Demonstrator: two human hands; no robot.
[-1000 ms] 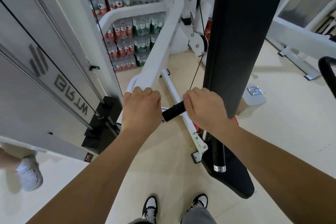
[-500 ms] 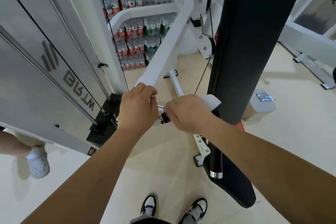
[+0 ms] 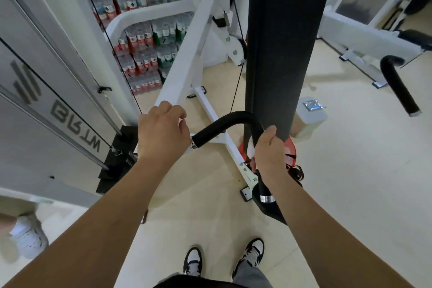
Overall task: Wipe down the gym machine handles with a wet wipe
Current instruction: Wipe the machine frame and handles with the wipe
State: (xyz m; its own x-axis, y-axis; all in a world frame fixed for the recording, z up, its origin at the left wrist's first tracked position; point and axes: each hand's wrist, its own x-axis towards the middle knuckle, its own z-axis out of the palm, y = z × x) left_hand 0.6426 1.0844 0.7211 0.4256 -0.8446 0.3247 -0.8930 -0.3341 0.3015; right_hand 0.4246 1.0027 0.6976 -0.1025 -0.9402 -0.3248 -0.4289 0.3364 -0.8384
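Your left hand (image 3: 163,131) grips the bar (image 3: 191,136); your right hand (image 3: 268,155) clasps the wet wipe (image 3: 251,147) round the black handle (image 3: 230,117) arcing between your hands. It looks rigid and lightly padded; wrap the limp wipe fully.

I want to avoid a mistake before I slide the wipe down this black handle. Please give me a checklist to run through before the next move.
1. Wet wipe under the right-hand grip: ok, a white edge shows beside the hand.
2. Right-hand grip wrapped round the black handle: ok.
3. Left-hand grip holding the white frame arm: ok.
4. Stretch of handle down to the metal end cap free of obstacles: ok.
5. Wipe wet enough: cannot tell.
6. Curved part of the handle clean: cannot tell.
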